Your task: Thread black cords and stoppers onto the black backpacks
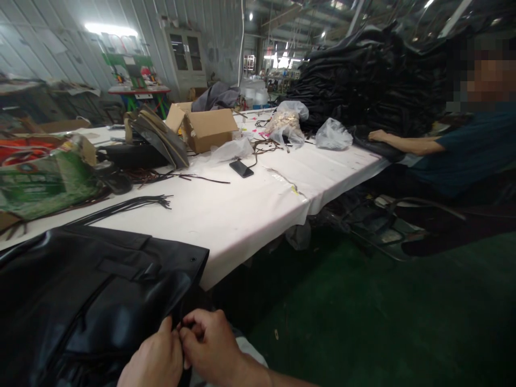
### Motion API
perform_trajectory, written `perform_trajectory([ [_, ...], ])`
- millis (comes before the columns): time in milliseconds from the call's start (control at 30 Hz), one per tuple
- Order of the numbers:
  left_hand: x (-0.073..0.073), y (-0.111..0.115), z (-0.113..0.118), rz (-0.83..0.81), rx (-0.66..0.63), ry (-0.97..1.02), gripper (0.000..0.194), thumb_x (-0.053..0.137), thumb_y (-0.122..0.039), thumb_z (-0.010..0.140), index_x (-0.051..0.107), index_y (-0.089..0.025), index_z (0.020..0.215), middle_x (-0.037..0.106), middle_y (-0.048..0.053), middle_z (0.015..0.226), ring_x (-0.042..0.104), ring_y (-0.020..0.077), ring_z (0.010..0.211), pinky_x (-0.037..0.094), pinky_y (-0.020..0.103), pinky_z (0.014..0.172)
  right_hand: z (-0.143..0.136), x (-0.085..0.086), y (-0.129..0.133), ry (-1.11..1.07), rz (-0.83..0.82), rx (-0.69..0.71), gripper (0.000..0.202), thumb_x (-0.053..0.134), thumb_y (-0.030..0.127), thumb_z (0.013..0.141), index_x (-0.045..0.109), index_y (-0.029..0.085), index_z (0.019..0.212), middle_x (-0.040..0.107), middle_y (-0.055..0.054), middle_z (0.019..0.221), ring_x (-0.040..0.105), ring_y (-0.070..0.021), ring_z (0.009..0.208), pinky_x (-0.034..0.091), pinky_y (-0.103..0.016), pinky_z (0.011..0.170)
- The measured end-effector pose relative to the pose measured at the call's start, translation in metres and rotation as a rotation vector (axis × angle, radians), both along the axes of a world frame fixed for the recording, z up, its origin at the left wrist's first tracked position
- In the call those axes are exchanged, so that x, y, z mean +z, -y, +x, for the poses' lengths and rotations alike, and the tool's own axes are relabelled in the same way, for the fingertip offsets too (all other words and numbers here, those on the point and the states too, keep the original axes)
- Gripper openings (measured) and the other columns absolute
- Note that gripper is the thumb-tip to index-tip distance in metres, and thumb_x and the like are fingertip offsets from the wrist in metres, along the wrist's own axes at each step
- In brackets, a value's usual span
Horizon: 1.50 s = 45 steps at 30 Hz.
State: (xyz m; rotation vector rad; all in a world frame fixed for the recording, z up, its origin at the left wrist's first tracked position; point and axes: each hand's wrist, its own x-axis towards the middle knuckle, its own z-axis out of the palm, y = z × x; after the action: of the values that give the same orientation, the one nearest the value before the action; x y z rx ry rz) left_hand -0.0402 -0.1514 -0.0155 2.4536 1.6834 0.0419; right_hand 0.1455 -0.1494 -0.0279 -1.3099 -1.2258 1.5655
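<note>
My view is dim. A tube light [110, 29] glares at upper left; the counter [201, 220] reads bright, the floor [342, 312] dark. Highlights mark the black material [121, 301]. Edges appear stretched, blurred.

Workshop: green machine [135, 72], stacked goods [363, 80]

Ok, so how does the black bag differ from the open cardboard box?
Color: the black bag is dark and shiny, while the cardboard box is brown and dull.
Shape: the bag lies soft and creased; the box stands with flaps open.
Contact: your left hand and right hand are at the bag's edge; no hand touches the box.
Both rest at least partly on the white table.
</note>
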Motion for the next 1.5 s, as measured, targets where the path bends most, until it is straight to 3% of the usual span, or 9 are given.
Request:
perform_trajectory([
  [100,-0.006,-0.005,-0.002,0.056,-0.023,0.104,0.042,0.038,-0.015,0.107,0.078,-0.021,0.096,0.082,0.017,0.12,0.083,0.0288,0.096,0.065,0.039,0.081,-0.001,-0.003,0.002,0.041,0.029,0.006,0.019,0.067,0.026,0.098,0.084,0.02,0.104,0.068,0.002,0.061,0.065,-0.0147,0.054,0.043,-0.021,0.054],
  [433,-0.002,-0.005,0.03,-0.073,0.411,0.384,0.043,0.046,-0.052,0.113,0.076,-0.023,0.123,0.084,0.011,0.115,0.083,0.0309,0.108,0.066,0.039,0.089,-0.004,0.002,0.002,-0.01,0.233,0.008,0.02,0.064,0.021,0.1,0.073,0.017,0.083,0.068,0.0,0.075,0.057,-0.0134,0.066,0.035,-0.025,0.061],
  [700,0.004,-0.001,0.033,0.054,0.516,0.549,0.03,0.05,-0.043,0.108,0.074,-0.025,0.108,0.082,0.007,0.111,0.08,0.027,0.101,0.061,0.037,0.089,0.011,0.027,-0.008,-0.115,0.177,0.222,0.019,0.067,0.024,0.099,0.085,0.018,0.103,0.064,0.003,0.075,0.049,-0.0131,0.067,0.035,-0.024,0.061],
  [800,0.014,0.003,0.032,0.215,0.464,0.5,0.03,0.047,-0.038,0.114,0.072,-0.023,0.111,0.079,0.007,0.11,0.078,0.0257,0.1,0.058,0.038,0.088,0.03,0.03,-0.026,0.017,0.253,0.224,0.021,0.071,0.035,0.105,0.088,0.022,0.104,0.075,0.0,0.083,0.059,-0.017,0.071,0.041,-0.027,0.065],
  [967,0.035,0.005,0.019,0.466,0.309,0.228,0.026,0.043,-0.022,0.117,0.069,-0.018,0.118,0.069,0.004,0.095,0.067,0.0224,0.081,0.047,0.039,0.081,0.056,0.018,-0.091,0.634,0.559,-0.177,0.042,0.086,0.034,0.098,0.079,0.021,0.137,0.08,-0.013,0.124,0.07,-0.0296,0.102,0.052,-0.041,0.096],
  [1033,0.042,0.005,0.019,0.517,0.242,0.193,0.02,0.048,-0.018,0.116,0.067,-0.016,0.121,0.069,0.004,0.096,0.066,0.0214,0.082,0.046,0.04,0.081,0.056,0.02,-0.119,0.81,0.692,-0.075,0.056,0.088,0.03,0.096,0.073,0.02,0.148,0.077,-0.015,0.131,0.066,-0.0328,0.117,0.05,-0.045,0.104],
  [1167,0.059,0.008,0.03,0.673,0.162,0.214,0.01,0.059,-0.015,0.112,0.067,-0.015,0.117,0.065,0.004,0.093,0.061,0.0221,0.084,0.044,0.042,0.081,0.038,0.043,-0.155,0.843,0.901,0.193,0.03,0.083,0.028,0.098,0.083,0.026,0.128,0.077,-0.007,0.13,0.064,-0.0291,0.124,0.047,-0.042,0.109],
  [1300,0.074,0.014,0.037,0.708,0.089,0.338,0.01,0.063,-0.012,0.109,0.069,-0.011,0.118,0.061,0.007,0.1,0.059,0.0198,0.089,0.049,0.037,0.085,0.013,0.071,-0.173,0.836,0.969,0.315,0.009,0.08,0.029,0.097,0.086,0.025,0.102,0.079,-0.001,0.124,0.072,-0.0226,0.107,0.049,-0.033,0.084],
  [1500,0.033,0.033,0.04,0.637,-0.045,0.258,0.024,0.05,-0.008,0.11,0.067,-0.009,0.127,0.067,0.011,0.111,0.069,0.0218,0.1,0.059,0.032,0.092,0.001,0.082,-0.184,0.738,0.931,0.307,0.004,0.084,0.026,0.09,0.088,0.027,0.092,0.081,0.002,0.099,0.073,-0.0191,0.086,0.044,-0.031,0.07],
])
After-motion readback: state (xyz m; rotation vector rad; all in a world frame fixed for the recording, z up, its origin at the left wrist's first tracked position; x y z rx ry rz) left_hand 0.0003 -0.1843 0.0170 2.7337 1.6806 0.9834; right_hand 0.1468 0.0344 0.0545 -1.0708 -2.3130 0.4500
